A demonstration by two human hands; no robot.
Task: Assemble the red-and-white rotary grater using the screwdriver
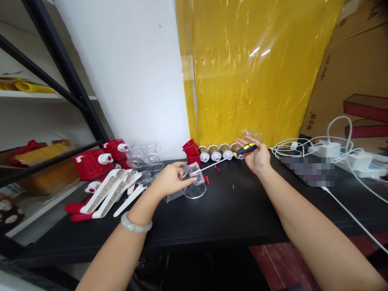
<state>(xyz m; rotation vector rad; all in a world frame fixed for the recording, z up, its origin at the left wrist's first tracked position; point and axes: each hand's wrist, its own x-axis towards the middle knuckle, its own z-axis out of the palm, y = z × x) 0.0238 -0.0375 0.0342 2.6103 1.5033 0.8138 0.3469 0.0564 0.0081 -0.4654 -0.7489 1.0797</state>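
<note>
My left hand (pixel 172 178) is closed round a clear plastic part (pixel 196 173) just above the black table, its thumb along the near side. A screwdriver with a black and yellow handle (pixel 246 149) lies across my right hand (pixel 257 159), whose fingers are stretched out while it holds the handle. The long thin shaft (pixel 216 163) points left, and its tip meets the clear part. Whether it sits in a screw is too small to tell. Below the part, a clear round piece (pixel 195 191) rests on the table. Small red pieces (pixel 218 169) lie near the shaft.
Several gold-and-white cylinders (pixel 215 153) line the back beside red plastic parts (pixel 191 151). White handles with red ends (pixel 106 194), red housings (pixel 91 163) and clear cups (pixel 144 153) crowd the left. On the right are white cables (pixel 341 200), chargers (pixel 329 149) and a dark device (pixel 303 165).
</note>
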